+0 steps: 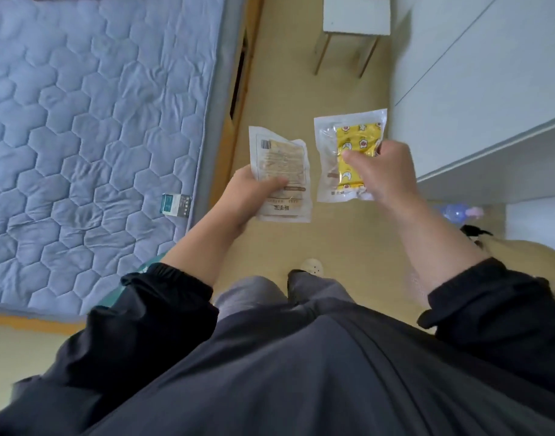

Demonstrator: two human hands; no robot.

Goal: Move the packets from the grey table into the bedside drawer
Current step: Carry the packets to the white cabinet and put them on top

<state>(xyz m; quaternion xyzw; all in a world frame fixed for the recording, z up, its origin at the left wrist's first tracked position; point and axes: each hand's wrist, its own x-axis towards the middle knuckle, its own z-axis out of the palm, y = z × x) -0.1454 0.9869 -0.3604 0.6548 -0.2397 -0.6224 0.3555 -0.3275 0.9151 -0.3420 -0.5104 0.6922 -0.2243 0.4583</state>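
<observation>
Floor [288,89] strip free ahead — bed [96,121] left, white cabinet [477,99] right, small table [355,17] beyond.

Bed [81,121] at left: quilted blue-grey cover, small teal label [176,205] at near edge. Beige floor [279,73] ran between bed and pale surface [490,105] at right. Small white surface [355,17] on wooden legs stood on floor, farther off.

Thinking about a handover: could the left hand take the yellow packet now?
Probably not yet. The left hand grips the beige packet, thumb across its front. The yellow packet, held by the right hand, is close beside it with nothing between.
</observation>
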